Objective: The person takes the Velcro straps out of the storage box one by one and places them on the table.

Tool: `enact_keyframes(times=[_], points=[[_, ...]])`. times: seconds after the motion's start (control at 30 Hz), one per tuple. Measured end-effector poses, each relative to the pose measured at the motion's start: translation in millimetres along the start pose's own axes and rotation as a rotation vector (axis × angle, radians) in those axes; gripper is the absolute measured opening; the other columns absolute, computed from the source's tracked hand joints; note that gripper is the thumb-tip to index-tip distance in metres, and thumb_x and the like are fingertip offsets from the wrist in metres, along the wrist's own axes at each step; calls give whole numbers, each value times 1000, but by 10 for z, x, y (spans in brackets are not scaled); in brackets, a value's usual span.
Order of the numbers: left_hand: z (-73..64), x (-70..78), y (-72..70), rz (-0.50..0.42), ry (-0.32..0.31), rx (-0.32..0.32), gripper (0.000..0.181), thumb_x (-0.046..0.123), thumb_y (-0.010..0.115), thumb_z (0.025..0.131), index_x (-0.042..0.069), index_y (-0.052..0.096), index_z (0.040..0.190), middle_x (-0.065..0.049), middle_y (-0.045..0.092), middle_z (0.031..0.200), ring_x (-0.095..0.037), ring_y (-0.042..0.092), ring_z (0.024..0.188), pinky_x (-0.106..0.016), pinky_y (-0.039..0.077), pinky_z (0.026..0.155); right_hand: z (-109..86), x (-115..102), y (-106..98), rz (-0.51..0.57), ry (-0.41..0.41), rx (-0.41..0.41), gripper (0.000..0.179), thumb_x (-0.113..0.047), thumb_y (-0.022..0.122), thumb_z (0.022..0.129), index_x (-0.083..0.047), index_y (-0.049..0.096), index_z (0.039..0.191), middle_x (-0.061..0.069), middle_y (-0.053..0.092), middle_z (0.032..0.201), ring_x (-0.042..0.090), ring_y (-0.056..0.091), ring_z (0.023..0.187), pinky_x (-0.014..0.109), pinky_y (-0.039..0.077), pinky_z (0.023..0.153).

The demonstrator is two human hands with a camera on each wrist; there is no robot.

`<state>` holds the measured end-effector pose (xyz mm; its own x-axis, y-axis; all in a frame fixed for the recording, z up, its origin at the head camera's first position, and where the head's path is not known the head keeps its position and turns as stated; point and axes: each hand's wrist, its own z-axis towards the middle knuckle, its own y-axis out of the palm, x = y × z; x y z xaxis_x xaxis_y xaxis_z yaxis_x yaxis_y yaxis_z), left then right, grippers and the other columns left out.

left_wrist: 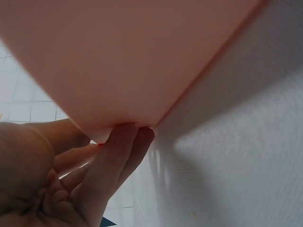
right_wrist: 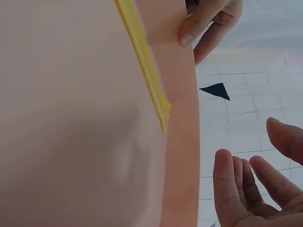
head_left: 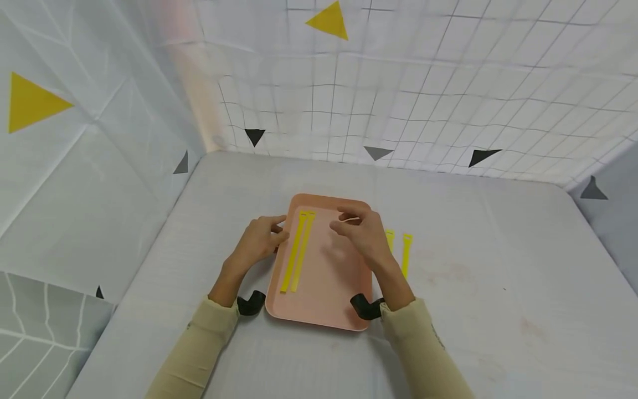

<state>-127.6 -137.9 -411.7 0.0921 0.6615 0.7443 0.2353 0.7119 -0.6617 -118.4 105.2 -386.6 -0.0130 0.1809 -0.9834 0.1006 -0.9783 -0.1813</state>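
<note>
A pink tray (head_left: 326, 293) lies on the table in the head view. Two flat yellow straps with slotted heads rest lengthwise along its left side, a left strap (head_left: 293, 256) and a right strap (head_left: 303, 252). My left hand (head_left: 255, 243) holds the tray's left rim; its fingers (left_wrist: 113, 156) reach under the tray, while the thumb (right_wrist: 191, 33) lies on the rim. Above the tray's right part hovers my right hand (head_left: 368, 235), fingers loosely bent and apart, nothing between them. Right of the tray lie another yellow strap (head_left: 406, 256) and a partly hidden strap (head_left: 390, 237).
A pale cloth covers the table (head_left: 498, 277). White sheeting with a grid (head_left: 399, 105) rises behind it, marked with black, grey and yellow triangles. A dark wrist mount (head_left: 251, 303) sits at the left cuff, another mount (head_left: 366, 306) at the right.
</note>
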Motion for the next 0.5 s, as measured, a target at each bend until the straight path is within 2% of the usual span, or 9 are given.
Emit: enact_keyframes(times=[0.13, 0.5], points=[[-4, 9, -4, 15, -6, -1, 51, 13, 63, 97, -1, 48, 145, -24, 67, 114, -17, 70, 64, -28, 53, 55, 28, 46, 12, 17, 26, -9, 47, -4, 73, 87, 3, 61, 132, 21, 56, 114, 32, 60, 100, 52, 51, 89], [10, 0, 8, 10, 7, 6, 51, 11, 63, 97, -2, 48, 144, -25, 68, 112, -18, 71, 64, -29, 55, 57, 65, 114, 93, 8, 38, -17, 51, -4, 74, 86, 5, 58, 134, 24, 56, 113, 32, 60, 96, 50, 53, 86]])
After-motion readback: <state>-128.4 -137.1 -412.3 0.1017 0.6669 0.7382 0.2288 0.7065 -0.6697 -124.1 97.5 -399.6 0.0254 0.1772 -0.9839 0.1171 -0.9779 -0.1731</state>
